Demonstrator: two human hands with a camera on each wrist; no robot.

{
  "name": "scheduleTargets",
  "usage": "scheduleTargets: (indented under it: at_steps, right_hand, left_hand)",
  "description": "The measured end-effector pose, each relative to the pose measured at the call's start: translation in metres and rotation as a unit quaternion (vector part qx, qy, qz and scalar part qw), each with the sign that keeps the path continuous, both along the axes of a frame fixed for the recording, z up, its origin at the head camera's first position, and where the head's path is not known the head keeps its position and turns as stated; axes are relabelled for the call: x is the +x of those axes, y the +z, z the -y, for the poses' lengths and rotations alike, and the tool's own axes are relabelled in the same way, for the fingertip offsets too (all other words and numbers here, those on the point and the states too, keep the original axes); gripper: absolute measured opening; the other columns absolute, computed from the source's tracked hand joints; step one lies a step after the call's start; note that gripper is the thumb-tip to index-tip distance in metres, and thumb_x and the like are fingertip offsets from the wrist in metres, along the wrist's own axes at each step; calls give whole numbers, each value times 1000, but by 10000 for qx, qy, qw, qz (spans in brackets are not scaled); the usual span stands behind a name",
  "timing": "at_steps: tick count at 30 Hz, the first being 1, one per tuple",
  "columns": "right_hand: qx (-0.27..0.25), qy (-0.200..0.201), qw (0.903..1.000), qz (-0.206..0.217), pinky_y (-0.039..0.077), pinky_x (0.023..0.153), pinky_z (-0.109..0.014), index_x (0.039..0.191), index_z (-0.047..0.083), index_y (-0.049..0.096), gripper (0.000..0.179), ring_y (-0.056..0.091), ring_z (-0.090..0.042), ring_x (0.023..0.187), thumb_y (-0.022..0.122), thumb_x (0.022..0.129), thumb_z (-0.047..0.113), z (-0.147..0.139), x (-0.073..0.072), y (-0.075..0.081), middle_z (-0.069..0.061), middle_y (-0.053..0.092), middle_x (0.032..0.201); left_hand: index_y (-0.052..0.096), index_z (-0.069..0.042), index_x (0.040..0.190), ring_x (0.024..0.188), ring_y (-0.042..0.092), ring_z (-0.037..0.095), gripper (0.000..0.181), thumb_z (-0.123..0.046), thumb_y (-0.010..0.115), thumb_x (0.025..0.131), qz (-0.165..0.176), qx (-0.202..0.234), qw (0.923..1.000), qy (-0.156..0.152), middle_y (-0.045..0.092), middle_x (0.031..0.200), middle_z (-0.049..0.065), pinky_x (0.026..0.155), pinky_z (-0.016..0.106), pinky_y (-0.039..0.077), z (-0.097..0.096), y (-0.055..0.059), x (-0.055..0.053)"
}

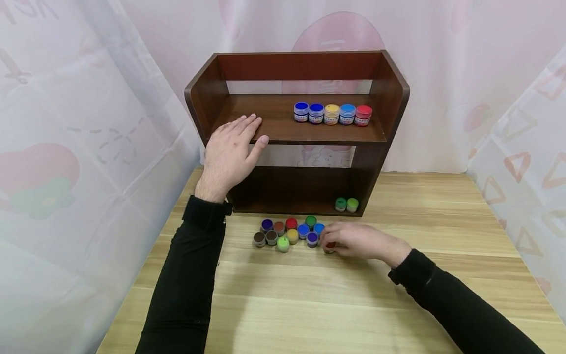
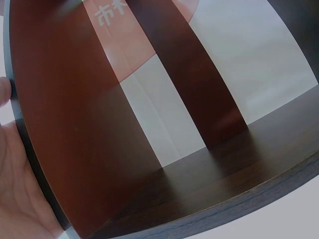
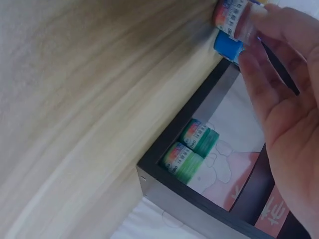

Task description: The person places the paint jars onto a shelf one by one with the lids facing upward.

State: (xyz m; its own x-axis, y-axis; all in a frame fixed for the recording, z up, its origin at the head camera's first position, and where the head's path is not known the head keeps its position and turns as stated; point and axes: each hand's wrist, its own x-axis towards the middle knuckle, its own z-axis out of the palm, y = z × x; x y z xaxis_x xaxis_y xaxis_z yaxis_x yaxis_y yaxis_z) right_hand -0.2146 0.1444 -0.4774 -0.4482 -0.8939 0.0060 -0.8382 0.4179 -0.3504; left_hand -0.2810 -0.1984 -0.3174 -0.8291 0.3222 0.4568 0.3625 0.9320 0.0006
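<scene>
My left hand (image 1: 232, 150) rests on the left part of the upper board of a dark brown two-tier shelf (image 1: 265, 110), fingers extended. In the left wrist view, part of that hand (image 2: 22, 189) shows beside the shelf's edge. On the table, my right hand (image 1: 360, 241) pinches a small paint jar (image 3: 232, 17) with a brownish-red lid, between thumb and fingers. It is at the right end of a cluster of paint jars, near a blue-lidded jar (image 1: 319, 228) and a purple-lidded one (image 1: 312, 239).
Several paint jars stand in a row on the upper board, ending at a red one (image 1: 363, 116). A dark green jar (image 1: 340, 204) and a light green jar (image 1: 352, 205) sit at the lower right. Printed curtains (image 1: 442, 88) surround the wooden table (image 1: 309, 305).
</scene>
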Motion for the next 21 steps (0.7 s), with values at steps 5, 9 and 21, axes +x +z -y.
scheduleTargets:
  at_steps: [5, 9, 21]
  right_hand:
    - [-22, -265, 9996, -123, 53, 101, -32, 115, 17, 78, 21, 61, -12, 114, 76, 94, 14, 2, 3, -1, 3, 69, 119]
    - [-56, -549, 9983, -210, 56, 93, -31, 113, 17, 79, 19, 61, -11, 102, 77, 94, 18, 3, 6, 0, 4, 68, 112]
    - [-202, -1424, 9891, 316, 52, 74, -30, 107, 14, 76, 18, 57, -16, 85, 79, 92, 24, 6, 12, 1, 2, 63, 97]
  left_hand:
    - [38, -19, 163, 154, 29, 19, 80, -68, 14, 105, 38, -23, 10000, 19, 38, 165, 1, 126, 43, 21, 0, 0, 0]
    - [38, -19, 163, 154, 29, 19, 80, -68, 14, 105, 61, -31, 10000, 26, 38, 166, 1, 126, 43, 21, 0, 0, 1]
    - [39, -19, 163, 154, 29, 19, 80, -68, 14, 105, 21, 5, 10000, -18, 39, 165, 1, 126, 43, 22, 0, 0, 0]
